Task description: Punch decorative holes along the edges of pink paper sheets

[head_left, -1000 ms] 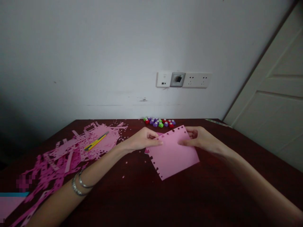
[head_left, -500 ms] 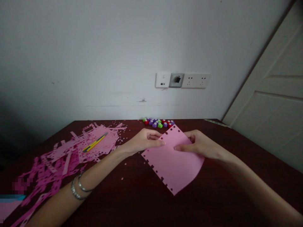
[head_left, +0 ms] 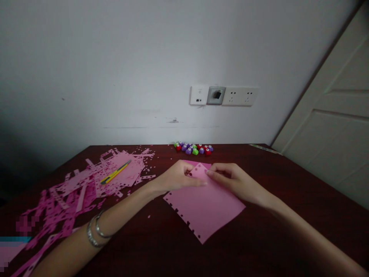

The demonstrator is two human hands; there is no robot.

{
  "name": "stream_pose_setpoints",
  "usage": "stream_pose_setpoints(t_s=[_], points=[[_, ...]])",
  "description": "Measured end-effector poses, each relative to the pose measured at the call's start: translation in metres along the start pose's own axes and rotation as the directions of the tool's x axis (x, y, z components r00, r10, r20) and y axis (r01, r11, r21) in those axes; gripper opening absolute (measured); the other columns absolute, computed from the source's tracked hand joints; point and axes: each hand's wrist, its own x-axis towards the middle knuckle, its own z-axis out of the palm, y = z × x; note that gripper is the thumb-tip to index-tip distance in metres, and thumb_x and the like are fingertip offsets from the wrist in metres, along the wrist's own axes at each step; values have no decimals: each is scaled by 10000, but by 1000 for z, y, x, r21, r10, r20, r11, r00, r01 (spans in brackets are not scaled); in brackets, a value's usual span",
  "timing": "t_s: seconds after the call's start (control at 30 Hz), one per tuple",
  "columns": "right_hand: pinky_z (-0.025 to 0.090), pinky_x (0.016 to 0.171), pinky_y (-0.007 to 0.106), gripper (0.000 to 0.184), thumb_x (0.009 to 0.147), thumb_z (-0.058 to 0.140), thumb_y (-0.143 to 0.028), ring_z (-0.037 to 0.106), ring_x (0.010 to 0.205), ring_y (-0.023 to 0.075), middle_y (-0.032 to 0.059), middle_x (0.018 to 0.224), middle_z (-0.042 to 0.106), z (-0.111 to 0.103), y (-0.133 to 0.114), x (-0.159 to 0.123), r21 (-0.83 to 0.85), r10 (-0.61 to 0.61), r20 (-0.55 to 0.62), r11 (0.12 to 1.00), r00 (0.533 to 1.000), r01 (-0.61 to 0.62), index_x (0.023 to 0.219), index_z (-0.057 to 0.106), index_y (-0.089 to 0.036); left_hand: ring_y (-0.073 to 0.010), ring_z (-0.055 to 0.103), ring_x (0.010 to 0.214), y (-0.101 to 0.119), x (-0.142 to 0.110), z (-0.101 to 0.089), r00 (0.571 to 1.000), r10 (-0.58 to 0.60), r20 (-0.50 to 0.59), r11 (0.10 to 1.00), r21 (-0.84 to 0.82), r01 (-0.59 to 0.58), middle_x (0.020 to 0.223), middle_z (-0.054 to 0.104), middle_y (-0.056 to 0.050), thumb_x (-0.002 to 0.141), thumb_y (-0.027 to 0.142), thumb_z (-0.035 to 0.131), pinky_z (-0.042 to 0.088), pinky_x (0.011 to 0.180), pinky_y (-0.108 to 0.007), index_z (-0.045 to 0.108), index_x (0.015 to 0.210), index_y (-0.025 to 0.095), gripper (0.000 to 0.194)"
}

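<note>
A pink sheet of paper is held up over the dark table, turned cornerwise to me. Small punched shapes run along its lower left edge and show at its top corner. My left hand is closed on the upper left side, thumb lying across the front and fingers partly hidden behind. Near the top corner, my right hand pinches the paper between thumb and forefinger. Deeper pink paper shows behind that corner; whether it is a fold or another sheet I cannot tell.
Small craft punches in green, purple and red cluster by the wall. Pink punched strips and scraps cover the table's left, with a yellow utility knife on top. A thin strip lies at the back right.
The sheet has shifted slightly left and down, its top corner now between my hands. My right hand has moved from the right edge to that corner. Deeper pink paper has appeared behind it.
</note>
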Motion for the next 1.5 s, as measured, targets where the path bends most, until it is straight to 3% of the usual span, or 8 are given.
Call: stream_pose_setpoints(t_s=[0.2, 0.57, 0.67, 0.77, 0.87, 1.03, 1.3, 1.5], points=[[354, 487, 203, 337, 876, 395, -461, 447, 595, 97, 12, 712, 508, 10, -5, -2, -43, -68, 19, 997, 997, 69, 771, 520, -166, -55, 389, 508, -2, 1, 3, 995, 94, 19, 990, 101, -95, 573, 469, 42, 709, 348, 635, 322, 490, -205, 559, 634, 127, 246], [362, 506, 205, 367, 850, 421, -501, 466, 603, 98, 10, 714, 532, 10, -3, -3, 73, -23, 94, 997, 995, 16, 790, 541, -160, -52, 325, 498, 3, -2, 0, 984, 147, 104, 971, 176, -163, 537, 357, 64, 703, 362, 633, 265, 466, -204, 456, 550, 145, 319], [359, 492, 202, 351, 807, 490, -505, 474, 594, 97, 8, 723, 552, 1, -4, -3, 57, -2, 121, 998, 993, -5, 833, 567, -163, -70, 435, 551, 3, -2, -3, 992, 120, 35, 987, 106, -123, 625, 505, 26, 706, 353, 634, 344, 516, -209, 575, 702, 132, 229], [382, 510, 217, 342, 737, 578, -496, 498, 611, 112, 12, 715, 581, -15, -3, -3, -8, 18, 140, 1000, 990, -17, 797, 611, -160, -92, 509, 612, 2, -1, -8, 984, 115, -133, 993, 54, -109, 728, 589, -19, 706, 354, 639, 402, 563, -225, 611, 835, 128, 263], [426, 549, 251, 343, 701, 611, -494, 536, 632, 139, 27, 699, 609, -32, 2, -3, -50, 40, 10, 998, 999, -40, 752, 650, -157, -86, 511, 599, 0, 2, -18, 961, 135, -242, 990, 78, -119, 687, 586, -16, 698, 351, 652, 408, 566, -220, 607, 773, 126, 241], [476, 556, 289, 415, 673, 634, -500, 594, 679, 190, 78, 796, 663, -41, 0, -5, 54, 86, -140, 995, 986, -79, 908, 683, -162, -94, 532, 649, 0, 3, -33, 986, 131, -106, 986, 121, -118, 720, 610, -29, 684, 313, 668, 417, 630, -235, 642, 788, 130, 212], [354, 425, 211, 331, 748, 578, -473, 494, 514, 101, 26, 677, 621, -15, -21, -16, 28, 65, 58, 997, 996, -67, 806, 689, -166, -90, 517, 666, 29, -2, -7, 974, 223, 45, 957, 183, -227, 738, 592, -19, 762, 312, 597, 405, 626, -221, 624, 818, 137, 186], [332, 420, 199, 370, 786, 522, -499, 453, 504, 84, 13, 649, 585, -4, -28, -20, 57, 73, 133, 995, 989, -81, 820, 673, -163, -68, 416, 574, 30, 3, 4, 969, 219, 117, 945, 221, -240, 629, 491, 24, 795, 341, 552, 342, 534, -196, 573, 715, 135, 222]])
